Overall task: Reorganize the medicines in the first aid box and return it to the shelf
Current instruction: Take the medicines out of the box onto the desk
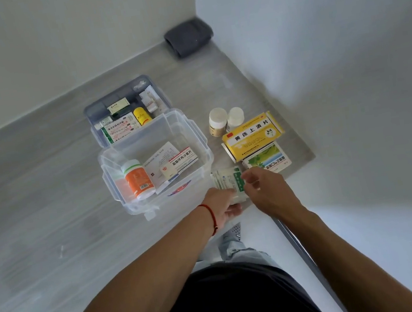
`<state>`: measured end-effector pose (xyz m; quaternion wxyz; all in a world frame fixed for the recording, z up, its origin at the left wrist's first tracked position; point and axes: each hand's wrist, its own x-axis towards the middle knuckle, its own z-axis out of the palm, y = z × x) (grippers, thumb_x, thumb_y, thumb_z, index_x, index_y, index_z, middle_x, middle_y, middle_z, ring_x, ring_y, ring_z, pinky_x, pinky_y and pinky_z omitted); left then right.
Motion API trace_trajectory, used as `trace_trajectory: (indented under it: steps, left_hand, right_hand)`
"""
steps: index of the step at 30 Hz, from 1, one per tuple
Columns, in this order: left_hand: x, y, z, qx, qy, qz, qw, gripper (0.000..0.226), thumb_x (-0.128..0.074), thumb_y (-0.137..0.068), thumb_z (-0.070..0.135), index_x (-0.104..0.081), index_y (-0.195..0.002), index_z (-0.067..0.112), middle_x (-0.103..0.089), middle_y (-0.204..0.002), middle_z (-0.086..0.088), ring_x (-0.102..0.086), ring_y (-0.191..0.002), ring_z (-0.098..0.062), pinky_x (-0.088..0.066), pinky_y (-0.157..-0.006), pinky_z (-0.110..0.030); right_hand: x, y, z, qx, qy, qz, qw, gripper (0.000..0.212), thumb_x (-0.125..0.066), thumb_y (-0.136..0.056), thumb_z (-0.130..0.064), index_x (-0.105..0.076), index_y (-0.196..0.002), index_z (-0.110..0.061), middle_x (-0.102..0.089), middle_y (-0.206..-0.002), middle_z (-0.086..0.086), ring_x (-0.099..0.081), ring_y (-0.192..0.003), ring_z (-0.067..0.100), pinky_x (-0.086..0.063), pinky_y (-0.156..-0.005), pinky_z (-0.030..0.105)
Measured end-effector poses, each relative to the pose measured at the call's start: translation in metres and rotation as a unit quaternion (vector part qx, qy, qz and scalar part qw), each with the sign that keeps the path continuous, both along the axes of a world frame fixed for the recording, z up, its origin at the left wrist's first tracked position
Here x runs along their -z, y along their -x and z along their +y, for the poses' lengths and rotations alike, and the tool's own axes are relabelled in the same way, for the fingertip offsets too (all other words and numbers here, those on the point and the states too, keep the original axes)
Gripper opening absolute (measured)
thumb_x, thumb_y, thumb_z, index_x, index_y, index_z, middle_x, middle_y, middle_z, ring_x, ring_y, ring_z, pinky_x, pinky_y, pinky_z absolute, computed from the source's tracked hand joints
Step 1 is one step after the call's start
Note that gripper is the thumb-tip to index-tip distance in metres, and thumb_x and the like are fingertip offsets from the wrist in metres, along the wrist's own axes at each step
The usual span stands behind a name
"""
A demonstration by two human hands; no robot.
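— While both forearms reach forward from the bottom of the view, what are the hands doing?

— The left hand (pixel 223 207), with a red cord at the wrist, and the right hand (pixel 263 187) meet on a pale packet of sachets (pixel 228 182). The left grip is closed under its near end; the right grip pinches its right edge with fingertips. The packet sits at the near edge of a grey surface (pixel 46 208).

— What lies just beyond the grip?

— Up and to the left of it, touching distance away, stands the clear plastic first aid box (pixel 197 141), its top open. Inside lie an orange-labelled white bottle (pixel 137 180) on its side, a folded leaflet (pixel 159 160) and a flat white medicine carton (pixel 179 164) with a red and blue stripe.

— And to the right of the grip?

— Just beyond it is a green and white box (pixel 270 159), partly behind the right hand. Behind that lies a yellow medicine box (pixel 253 136), and further back two white-capped bottles (pixel 225 120) stand side by side.

— Anything further away?

— Behind the clear box, touching it, sits a grey-blue tray (pixel 95 111) packed with small cartons and a yellow bottle (pixel 141 115). Far beyond, in the corner where two white walls meet, rests a folded dark grey cloth (pixel 188 37).
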<state>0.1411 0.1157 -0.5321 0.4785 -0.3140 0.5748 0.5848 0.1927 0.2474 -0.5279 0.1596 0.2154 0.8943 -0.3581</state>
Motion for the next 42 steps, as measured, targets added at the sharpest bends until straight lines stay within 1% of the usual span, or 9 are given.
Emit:
trace_trajectory:
  steps: [5, 8, 10, 12, 17, 22, 26, 35, 42]
  left_hand:
    - [-0.017, 0.011, -0.011, 0.033, 0.049, 0.031, 0.998, 0.025, -0.048, -0.093, -0.004, -0.054, -0.115, 0.005, -0.062, -0.129, -0.018, -0.061, -0.116, -0.032, -0.057, -0.094, -0.043]
    - [-0.032, 0.016, -0.034, 0.079, 0.101, 0.082, 0.988, 0.04, -0.053, -0.092, 0.003, -0.054, -0.131, -0.005, -0.057, -0.136, -0.024, -0.06, -0.121, -0.037, -0.055, -0.094, -0.044]
    - [-0.048, 0.012, -0.053, 0.09, 0.097, 0.126, 0.983, 0.032, -0.055, -0.094, 0.009, -0.062, -0.125, 0.002, -0.064, -0.128, -0.017, -0.063, -0.111, -0.028, -0.055, -0.098, -0.044]
    - [-0.061, 0.01, -0.073, 0.092, 0.093, 0.181, 0.975, 0.02, -0.058, -0.093, 0.01, -0.073, -0.106, 0.013, -0.073, -0.11, -0.003, -0.067, -0.1, -0.02, -0.058, -0.094, -0.042]
    - [-0.092, 0.012, -0.115, 0.065, 0.164, 0.268, 0.947, 0.022, -0.059, -0.09, 0.007, -0.077, -0.09, 0.018, -0.076, -0.092, 0.0, -0.07, -0.071, -0.018, -0.056, -0.056, -0.026]
    - [-0.095, 0.011, -0.142, 0.018, 0.239, 0.324, 0.915, 0.022, -0.06, -0.088, 0.01, -0.077, -0.095, 0.024, -0.075, -0.096, 0.0, -0.071, -0.072, -0.018, -0.05, -0.059, -0.024]
    - [-0.091, 0.007, -0.157, -0.029, 0.255, 0.324, 0.911, 0.023, -0.059, -0.087, 0.009, -0.077, -0.09, 0.025, -0.077, -0.088, 0.002, -0.07, -0.068, -0.015, -0.053, -0.061, -0.028]
    - [-0.09, 0.023, -0.155, -0.1, 0.231, 0.361, 0.898, 0.014, -0.063, -0.09, 0.012, -0.071, -0.096, 0.022, -0.075, -0.088, -0.004, -0.073, -0.068, -0.014, -0.06, -0.062, -0.024]
    - [-0.095, 0.04, -0.129, -0.181, 0.058, 0.303, 0.934, 0.025, -0.064, -0.094, 0.004, -0.066, -0.118, -0.003, -0.075, -0.103, -0.02, -0.073, -0.082, -0.026, -0.062, -0.082, -0.038]
  right_hand:
    - [-0.024, 0.014, 0.004, 0.0, -0.014, 0.063, 0.998, 0.016, -0.06, -0.101, -0.022, -0.068, -0.115, -0.018, -0.073, -0.114, -0.001, -0.07, -0.1, 0.019, -0.062, -0.086, 0.039]
    - [-0.047, 0.036, -0.001, -0.004, 0.003, 0.155, 0.988, 0.01, -0.062, -0.101, -0.021, -0.069, -0.107, -0.023, -0.066, -0.099, -0.013, -0.067, -0.083, 0.007, -0.057, -0.075, 0.022]
    - [-0.065, 0.057, -0.011, -0.039, 0.013, 0.232, 0.972, 0.006, -0.064, -0.099, -0.019, -0.069, -0.1, -0.022, -0.067, -0.094, -0.016, -0.065, -0.078, 0.002, -0.049, -0.071, 0.011]
    - [-0.076, 0.081, -0.027, -0.114, 0.035, 0.273, 0.955, 0.01, -0.065, -0.097, -0.013, -0.073, -0.102, -0.012, -0.074, -0.096, -0.007, -0.068, -0.083, 0.009, -0.054, -0.073, 0.018]
    - [-0.063, 0.152, -0.084, -0.343, -0.013, 0.108, 0.933, 0.021, -0.058, -0.093, -0.008, -0.079, -0.098, -0.005, -0.078, -0.101, 0.009, -0.071, -0.095, 0.026, -0.055, -0.084, 0.035]
    - [-0.011, 0.172, -0.112, -0.453, -0.173, -0.002, 0.875, 0.032, -0.07, -0.091, -0.011, -0.064, -0.122, -0.009, -0.064, -0.116, 0.009, -0.064, -0.109, 0.029, -0.046, -0.08, 0.034]
    - [0.007, 0.172, -0.115, -0.492, -0.254, 0.016, 0.833, 0.048, -0.07, -0.091, -0.013, -0.055, -0.137, -0.012, -0.058, -0.128, 0.012, -0.058, -0.119, 0.031, -0.049, -0.1, 0.044]
    - [-0.065, 0.159, -0.103, -0.422, -0.12, 0.117, 0.891, 0.052, -0.081, -0.082, -0.023, -0.057, -0.128, -0.022, -0.055, -0.123, 0.005, -0.049, -0.117, 0.026, -0.049, -0.098, 0.049]
    - [-0.104, 0.13, -0.092, -0.378, -0.011, 0.201, 0.904, 0.054, -0.087, -0.08, -0.029, -0.065, -0.129, -0.027, -0.056, -0.119, -0.001, -0.048, -0.115, 0.021, -0.045, -0.099, 0.043]
